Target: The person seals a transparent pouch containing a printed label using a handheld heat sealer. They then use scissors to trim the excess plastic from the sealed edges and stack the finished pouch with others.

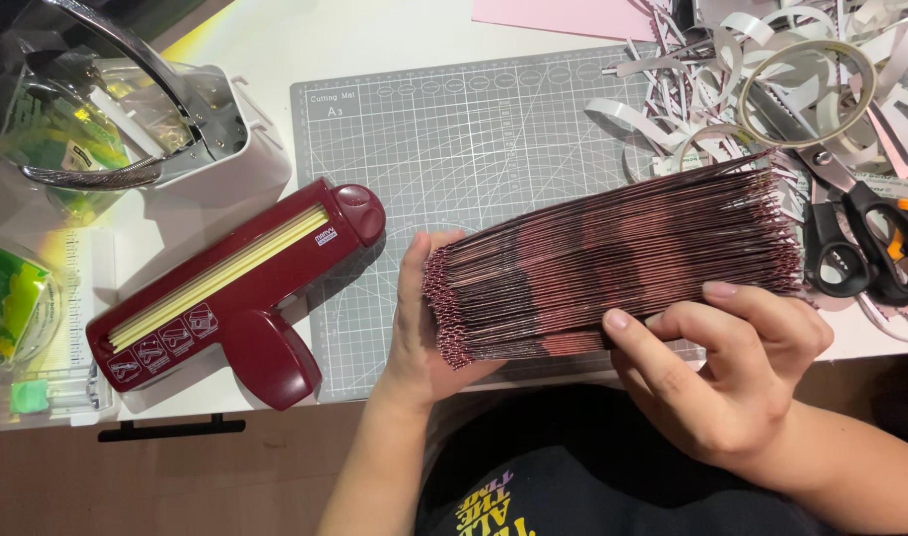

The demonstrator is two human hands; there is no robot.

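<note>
The left hand (414, 333) and right hand (732, 372) each grip an end of a thick stack of dark red sheets (613, 268). It sits above the grey cutting mat (444, 139). A dark red punch (235, 293) lies left.

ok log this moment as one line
left hand: holds end of folded paper stack | right hand: fingers on stack's near edge | under: cutting mat | beside: red punch tool

Two hands are seen, a left hand (421, 328) and a right hand (734, 372). One thick stack of folded dark-red sheets (613, 263) is counted, the sheets too many to number. One grey cutting mat (454, 139), one dark-red punch tool (230, 293), one pair of black-handled scissors (856, 233), one roll of tape (806, 94) and one pink sheet (563, 15) are counted.
</note>
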